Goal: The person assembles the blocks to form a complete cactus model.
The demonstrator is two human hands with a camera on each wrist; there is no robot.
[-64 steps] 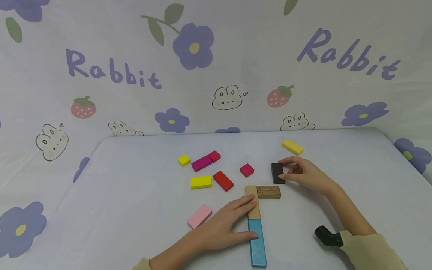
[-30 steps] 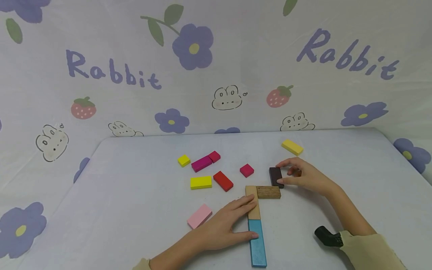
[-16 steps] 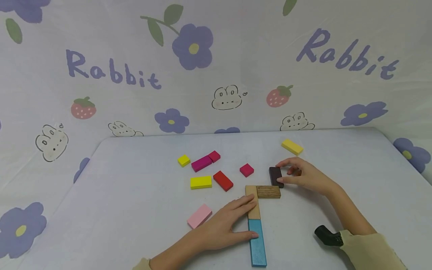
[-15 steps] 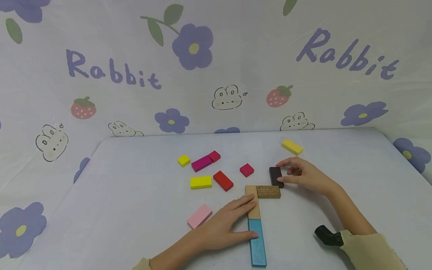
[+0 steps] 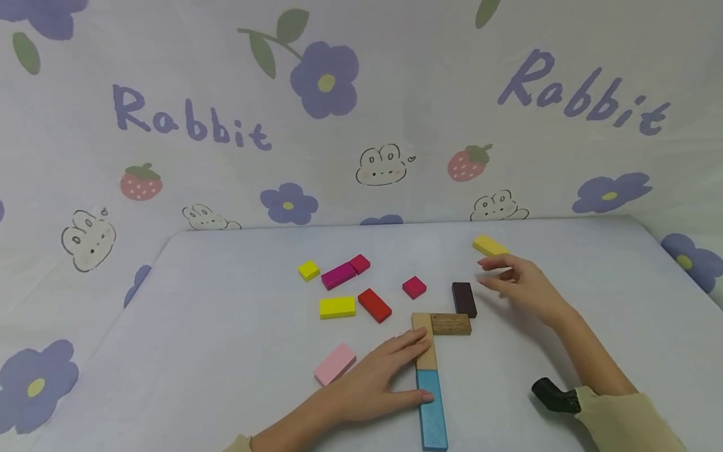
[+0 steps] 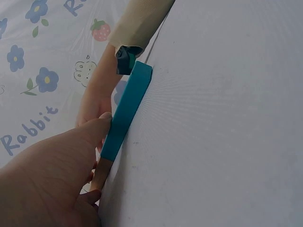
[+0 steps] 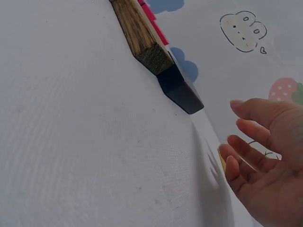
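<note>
My left hand [image 5: 373, 380] rests on two blocks laid end to end: fingertips on the tan block [image 5: 425, 351], thumb on the long blue block [image 5: 432, 417]. A brown wood-grain block [image 5: 450, 324] extends right from the tan block's far end. Behind its right end lies a dark, nearly black block [image 5: 464, 299], which appears to touch it. My right hand [image 5: 528, 285] hovers just right of the dark block, holding nothing, thumb and fingers apart. In the right wrist view, a gap shows between the right hand [image 7: 265, 156] and the dark block [image 7: 182, 92].
A light yellow block [image 5: 490, 245] lies behind the right hand. To the left are a pink block [image 5: 336, 364], yellow block [image 5: 337, 307], red block [image 5: 374, 305], magenta block [image 5: 338, 275] and small crimson block [image 5: 415, 287]. A patterned cloth [image 5: 226, 176] hangs behind the table.
The dark block has slid toward me against the brown block's right end. My right hand has since let go of it and moved off to the right. The left hand has stayed put.
</note>
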